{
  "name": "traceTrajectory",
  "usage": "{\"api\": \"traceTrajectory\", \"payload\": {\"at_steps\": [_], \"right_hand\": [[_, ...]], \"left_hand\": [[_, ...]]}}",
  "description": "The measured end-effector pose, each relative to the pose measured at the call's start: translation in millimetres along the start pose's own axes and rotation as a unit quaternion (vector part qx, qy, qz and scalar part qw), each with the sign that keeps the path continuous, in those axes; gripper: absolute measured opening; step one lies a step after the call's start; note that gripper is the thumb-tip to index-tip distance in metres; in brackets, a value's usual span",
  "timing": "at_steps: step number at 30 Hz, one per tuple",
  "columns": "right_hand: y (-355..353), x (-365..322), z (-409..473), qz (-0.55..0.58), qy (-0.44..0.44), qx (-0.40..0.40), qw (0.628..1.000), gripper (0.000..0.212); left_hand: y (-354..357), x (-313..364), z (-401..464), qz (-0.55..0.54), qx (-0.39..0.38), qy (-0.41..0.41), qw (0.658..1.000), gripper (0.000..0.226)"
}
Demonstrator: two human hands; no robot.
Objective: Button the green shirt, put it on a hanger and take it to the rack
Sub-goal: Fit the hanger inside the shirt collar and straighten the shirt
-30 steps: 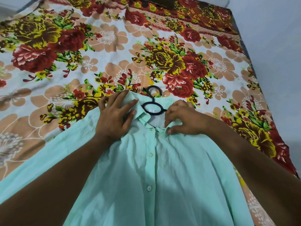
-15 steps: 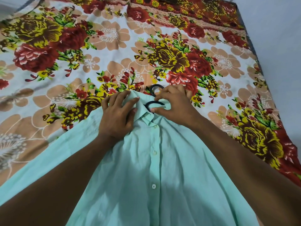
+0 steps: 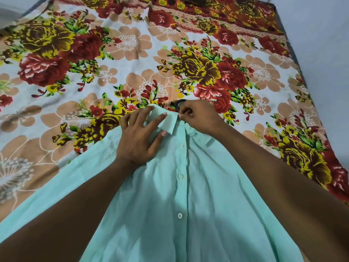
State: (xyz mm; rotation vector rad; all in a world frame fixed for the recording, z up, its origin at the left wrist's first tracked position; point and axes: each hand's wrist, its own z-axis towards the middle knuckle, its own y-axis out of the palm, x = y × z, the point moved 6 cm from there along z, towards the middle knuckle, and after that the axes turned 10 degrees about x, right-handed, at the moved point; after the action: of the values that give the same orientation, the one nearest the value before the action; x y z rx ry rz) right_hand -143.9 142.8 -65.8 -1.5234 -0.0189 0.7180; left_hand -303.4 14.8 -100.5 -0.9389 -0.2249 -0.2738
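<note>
The mint-green shirt lies buttoned, front up, on the bed, collar pointing away from me. My left hand rests flat on the left collar flap and shoulder, fingers spread, pressing the cloth down. My right hand is closed at the collar opening, fingers pinched around the neck of the black hanger. Only a small arc of the hanger's hook shows above my right hand; the rest is hidden inside the shirt.
A floral bedsheet in red, yellow and tan covers the bed. The bed's right edge runs diagonally, with pale grey floor beyond it. A dark red border band lies along the far end.
My right hand moved from the right collar flap up to the hanger's hook and closed on it. The collar now covers most of the hanger. My left hand stayed on the left collar.
</note>
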Motion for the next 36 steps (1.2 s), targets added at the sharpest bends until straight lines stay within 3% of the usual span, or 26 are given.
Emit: {"api": "traceTrajectory", "payload": {"at_steps": [4, 7, 9, 11, 14, 19, 25, 32, 36], "right_hand": [[-4.2, 6.9, -5.3, 0.132, 0.031, -0.041, 0.99, 0.031], [-9.0, 15.0, -24.5, 0.097, 0.016, -0.161, 0.982, 0.055], [-11.5, 22.8, -31.3, 0.017, -0.02, -0.172, 0.985, 0.051], [-13.8, 30.2, -28.4, -0.033, -0.041, -0.143, 0.988, 0.029], [-22.1, 30.0, -21.9, 0.004, -0.032, -0.116, 0.993, 0.014], [-22.1, 13.0, -9.4, 0.036, -0.019, -0.112, 0.993, 0.018], [-10.3, 13.3, -3.9, -0.067, -0.004, -0.121, 0.99, 0.028], [-9.4, 18.7, 0.9, -0.097, 0.034, -0.132, 0.986, 0.042], [-6.6, 15.9, 0.7, -0.039, 0.032, -0.148, 0.988, 0.044]], "left_hand": [[3.6, -0.2, -1.2, 0.02, -0.016, 0.023, 0.999, 0.04], [7.6, -1.8, -1.9, 0.031, -0.032, 0.02, 0.999, 0.037], [8.8, -3.0, -1.8, 0.031, -0.032, 0.017, 0.999, 0.036], [8.6, -3.5, -1.7, 0.029, -0.03, 0.013, 0.999, 0.036], [9.3, -3.4, -1.7, 0.031, -0.028, 0.013, 0.999, 0.036], [9.6, -3.3, -2.6, 0.033, -0.024, 0.013, 0.999, 0.036], [8.2, -2.4, -1.2, 0.032, -0.012, 0.009, 0.999, 0.036], [6.7, -2.7, -1.3, 0.023, 0.009, 0.003, 1.0, 0.036], [4.9, -1.8, -1.3, 0.023, 0.011, 0.001, 1.0, 0.038]]}}
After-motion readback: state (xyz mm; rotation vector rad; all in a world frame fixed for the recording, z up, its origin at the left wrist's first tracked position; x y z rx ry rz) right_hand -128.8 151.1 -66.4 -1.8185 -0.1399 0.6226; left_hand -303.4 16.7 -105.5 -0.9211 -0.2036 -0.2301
